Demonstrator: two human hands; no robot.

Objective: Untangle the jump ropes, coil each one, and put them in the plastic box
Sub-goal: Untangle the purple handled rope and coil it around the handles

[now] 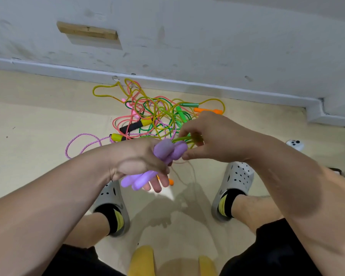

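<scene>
Coiling seems the step: the left hand (134, 163) curls its fingers tight round two purple plastic handles (168, 151), the right hand (209, 134) pinches the thin yellow-green rope (182, 138) just past them, and next it must wind neat loops.

Both forearms reach forward, converging; the left hand (139, 162) grips purple handles (167, 151) (fingers curled), the right hand (207, 138) pinches a rope (180, 138).
</scene>
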